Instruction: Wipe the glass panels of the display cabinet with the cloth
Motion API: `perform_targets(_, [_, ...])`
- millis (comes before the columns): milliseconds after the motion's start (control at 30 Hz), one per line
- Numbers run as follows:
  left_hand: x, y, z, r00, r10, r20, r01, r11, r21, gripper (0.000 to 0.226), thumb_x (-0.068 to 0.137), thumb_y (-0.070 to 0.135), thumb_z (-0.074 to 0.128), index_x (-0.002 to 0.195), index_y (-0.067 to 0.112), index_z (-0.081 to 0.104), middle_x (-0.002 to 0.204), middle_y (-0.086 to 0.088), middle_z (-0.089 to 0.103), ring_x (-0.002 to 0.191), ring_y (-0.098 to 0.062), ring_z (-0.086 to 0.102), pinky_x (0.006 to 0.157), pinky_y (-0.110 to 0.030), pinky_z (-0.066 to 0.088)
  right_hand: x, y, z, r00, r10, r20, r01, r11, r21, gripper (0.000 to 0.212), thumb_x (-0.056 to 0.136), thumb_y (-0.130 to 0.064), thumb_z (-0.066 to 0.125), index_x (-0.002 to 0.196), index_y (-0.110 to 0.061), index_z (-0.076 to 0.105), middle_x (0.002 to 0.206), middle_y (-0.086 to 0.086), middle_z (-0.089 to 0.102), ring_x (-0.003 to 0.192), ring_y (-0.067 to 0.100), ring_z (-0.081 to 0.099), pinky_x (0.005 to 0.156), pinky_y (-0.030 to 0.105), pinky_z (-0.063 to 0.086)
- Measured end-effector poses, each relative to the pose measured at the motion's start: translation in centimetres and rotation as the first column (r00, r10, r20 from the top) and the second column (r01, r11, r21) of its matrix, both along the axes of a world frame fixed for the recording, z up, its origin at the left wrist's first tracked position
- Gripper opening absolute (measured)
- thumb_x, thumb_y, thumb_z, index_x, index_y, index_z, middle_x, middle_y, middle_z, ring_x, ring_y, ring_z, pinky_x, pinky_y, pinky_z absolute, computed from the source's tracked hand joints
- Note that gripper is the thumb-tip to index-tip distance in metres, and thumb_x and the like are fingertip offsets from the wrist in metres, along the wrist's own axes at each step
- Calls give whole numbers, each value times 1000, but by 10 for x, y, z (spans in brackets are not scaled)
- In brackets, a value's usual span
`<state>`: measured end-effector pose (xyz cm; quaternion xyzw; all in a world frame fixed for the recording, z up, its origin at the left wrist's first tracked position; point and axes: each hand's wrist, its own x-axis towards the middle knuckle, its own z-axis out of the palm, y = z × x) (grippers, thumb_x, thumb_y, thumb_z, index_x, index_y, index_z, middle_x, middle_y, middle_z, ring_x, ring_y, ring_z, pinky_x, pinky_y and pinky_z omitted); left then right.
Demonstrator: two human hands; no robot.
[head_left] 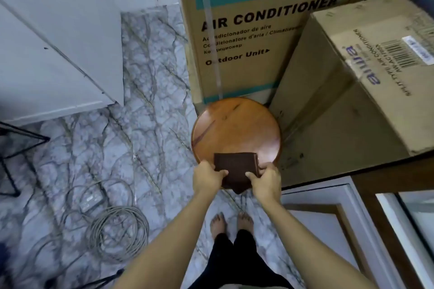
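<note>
Together, left hand [207,175] and right hand [264,177] pinch the cloth [236,166].

A home room used for storage.
Air-conditioner cartons [246,37] stand behind a round wooden stool [234,126]; marble floor [152,77], coiled cable [117,234] left of it.

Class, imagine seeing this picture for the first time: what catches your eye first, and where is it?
At centre, both hands, left hand and right hand, grip a folded dark brown cloth over a round wooden stool. Behind it looms a big cardboard box printed AIR CONDITIONER.
</note>
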<state>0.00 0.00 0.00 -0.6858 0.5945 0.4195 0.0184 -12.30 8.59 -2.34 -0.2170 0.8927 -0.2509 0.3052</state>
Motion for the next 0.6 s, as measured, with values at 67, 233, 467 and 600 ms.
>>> perform_targets(67, [-3,0,2,998,60,-23,-60,998,-1,42,82,25,82,110,2,61,107,-13,64,102,-31,63,80,-37,50,1,0,1,1000,-7,1,7,1000,21,29,86,-25,74,104,-6,60,104,13,64,100,31,61,79,40,51])
perform_targets(233, [-6,-3,-1,992,88,-89,-82,994,72,31,84,16,78,67,12,53,72,-5,57,83,-31,61,69,-34,46,-5,1,3,994,107,-34,-105,993,49,16,92,-26,67,98,-12,61,108,9,59,110,29,53,91,40,45])
perform_targets(467, [5,0,18,921,19,-389,-3,999,42,27,92,27,70,85,17,46,83,-2,54,81,-20,55,72,-34,46,-13,27,38,981,-58,188,105,962,-252,20,89,-18,71,90,-12,52,83,3,59,85,23,60,74,29,45])
perform_targets(600, [0,-9,63,841,-60,-538,106,993,54,44,80,17,84,112,14,54,92,-4,64,86,-15,64,70,-25,49,-17,51,89,973,-92,212,177,886,-428,31,85,-13,75,107,-19,54,89,3,63,86,14,62,72,19,47])
